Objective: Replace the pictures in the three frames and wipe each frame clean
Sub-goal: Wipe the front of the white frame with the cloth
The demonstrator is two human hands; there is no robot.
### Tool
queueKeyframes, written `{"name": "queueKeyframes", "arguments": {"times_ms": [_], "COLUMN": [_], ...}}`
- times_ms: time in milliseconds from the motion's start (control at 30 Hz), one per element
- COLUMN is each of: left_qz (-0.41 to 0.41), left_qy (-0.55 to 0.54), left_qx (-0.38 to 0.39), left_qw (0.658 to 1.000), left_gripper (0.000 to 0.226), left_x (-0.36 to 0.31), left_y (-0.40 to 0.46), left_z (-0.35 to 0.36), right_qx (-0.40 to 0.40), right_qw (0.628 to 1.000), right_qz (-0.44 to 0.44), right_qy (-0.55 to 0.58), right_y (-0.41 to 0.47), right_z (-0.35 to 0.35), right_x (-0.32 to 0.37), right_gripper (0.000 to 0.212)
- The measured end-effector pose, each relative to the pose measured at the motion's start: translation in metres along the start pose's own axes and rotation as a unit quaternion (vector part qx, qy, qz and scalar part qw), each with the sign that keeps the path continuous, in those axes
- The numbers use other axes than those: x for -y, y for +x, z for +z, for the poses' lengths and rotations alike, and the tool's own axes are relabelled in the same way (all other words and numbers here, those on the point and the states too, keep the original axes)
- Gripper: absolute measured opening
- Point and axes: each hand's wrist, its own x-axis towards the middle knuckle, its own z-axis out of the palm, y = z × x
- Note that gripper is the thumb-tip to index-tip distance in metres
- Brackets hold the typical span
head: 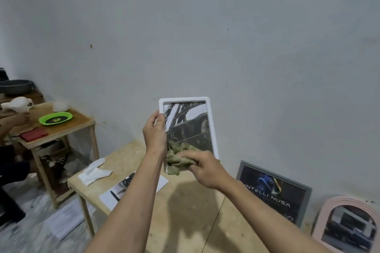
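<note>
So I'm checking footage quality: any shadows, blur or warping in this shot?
Head view: the arms cast a soft shadow on the wooden table; the pink arched frame at the corner is blurred; wide-angle warping bends the edges; the white frame stays fairly sharp.

A plain room in a home or small makeshift workspace: bare pale wall point(226, 26), tiled floor point(37, 211), and two simple wooden tables. On the near table point(185, 211), frames lean against the wall along its far edge, with printed pictures point(133, 187) near its left edge. The side table point(78, 119) holds a green tray point(56, 118).
</note>
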Motion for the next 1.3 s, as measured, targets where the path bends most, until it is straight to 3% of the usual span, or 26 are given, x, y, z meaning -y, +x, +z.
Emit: {"name": "queueKeyframes", "arguments": {"times_ms": [67,167,267,367,433,533,600,700,867,967,1067,1200,1233,1300], "left_qz": [-0.011,-0.031,-0.022,0.025,0.029,0.032,0.036,0.029,0.043,0.049,0.047,0.028,0.022,0.008], "left_qy": [0.046,0.046,0.030,0.013,-0.007,-0.009,-0.002,-0.009,0.000,0.010,0.013,0.032,0.040,0.042], "left_qx": [-0.001,0.036,0.069,0.058,0.025,0.002,0.003,-0.012,-0.034,-0.017,0.001,0.009,0.010,0.033], "left_qw": [0.999,0.998,0.997,0.998,0.999,0.999,0.999,0.999,0.999,0.999,0.999,0.999,0.999,0.999], "left_gripper": [0.027,0.033,0.031,0.030,0.025,0.020,0.017,0.014,0.013,0.013,0.012,0.016,0.019,0.026], "left_x": [0.005,0.009,0.007,0.003,0.001,0.000,0.002,0.004,0.002,0.007,0.011,0.013,0.013,0.014], "left_y": [-0.002,-0.012,-0.023,-0.028,-0.025,-0.021,-0.020,-0.020,-0.011,-0.012,-0.019,-0.024,-0.023,-0.023], "left_z": [-0.004,-0.001,0.013,0.023,0.021,0.013,0.011,0.011,0.008,0.012,0.020,0.026,0.023,0.019], "right_qx": [-0.003,-0.170,-0.242,-0.160,-0.127,-0.160,-0.177,-0.170,-0.142,-0.131,-0.133,-0.050,-0.056,-0.158], "right_qw": [0.993,0.978,0.963,0.888,0.872,0.879,0.890,0.892,0.890,0.929,0.948,0.987,0.990,0.979], "right_qz": [0.058,0.048,-0.047,-0.118,-0.105,-0.108,-0.073,-0.041,-0.063,-0.023,-0.032,-0.074,-0.081,-0.096], "right_qy": [0.104,0.110,-0.107,-0.415,-0.460,-0.435,-0.414,-0.416,-0.428,-0.346,-0.288,-0.132,-0.097,-0.090], "right_y": [0.011,0.045,0.071,0.081,0.075,0.055,0.039,0.011,-0.038,-0.051,-0.043,-0.032,-0.026,-0.003], "right_z": [-0.023,-0.062,-0.084,-0.087,-0.078,-0.066,-0.053,-0.031,0.007,0.014,0.024,0.017,0.005,-0.026], "right_x": [0.007,0.008,0.009,-0.008,-0.028,-0.054,-0.060,-0.061,-0.073,-0.064,-0.043,-0.007,0.001,0.012], "right_gripper": [0.050,0.045,0.056,0.051,0.050,0.044,0.051,0.065,0.062,0.067,0.057,0.043,0.044,0.049]}}
